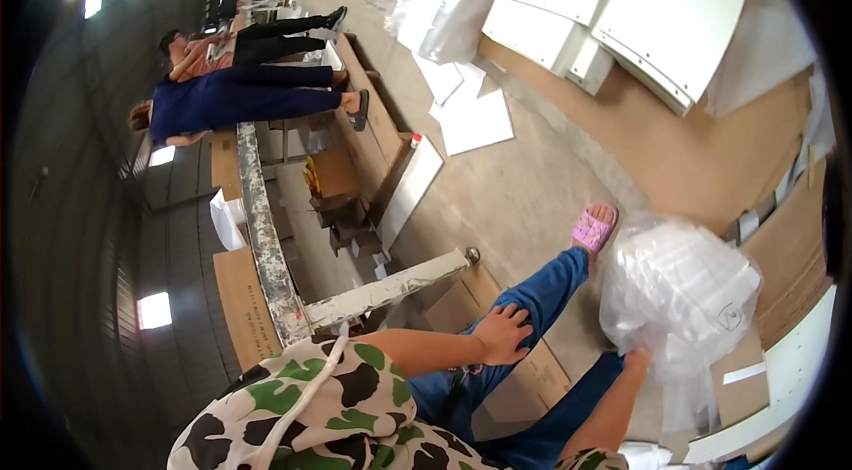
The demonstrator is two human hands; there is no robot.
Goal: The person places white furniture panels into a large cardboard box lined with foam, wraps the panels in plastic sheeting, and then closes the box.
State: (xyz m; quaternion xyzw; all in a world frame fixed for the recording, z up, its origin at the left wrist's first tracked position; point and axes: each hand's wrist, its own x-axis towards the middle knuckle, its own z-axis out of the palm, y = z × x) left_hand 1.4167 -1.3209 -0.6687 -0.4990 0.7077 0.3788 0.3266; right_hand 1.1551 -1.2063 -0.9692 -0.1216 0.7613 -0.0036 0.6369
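Note:
My left hand lies flat on the knee of my blue jeans, fingers spread, holding nothing. At the lower right, my right hand is closed on the gathered edge of a large clear plastic bag. White pieces show through the crumpled film, but their kind is hard to make out. The plastic partly covers the fingers of that hand. Just beyond the knee, my foot in a pink sandal stands on the concrete floor beside the bag.
White panels lie on brown cardboard at the upper right, near clear plastic wrap. White sheets lie on the floor. A worn workbench frame is on the left. Two people stand by the bench farther off.

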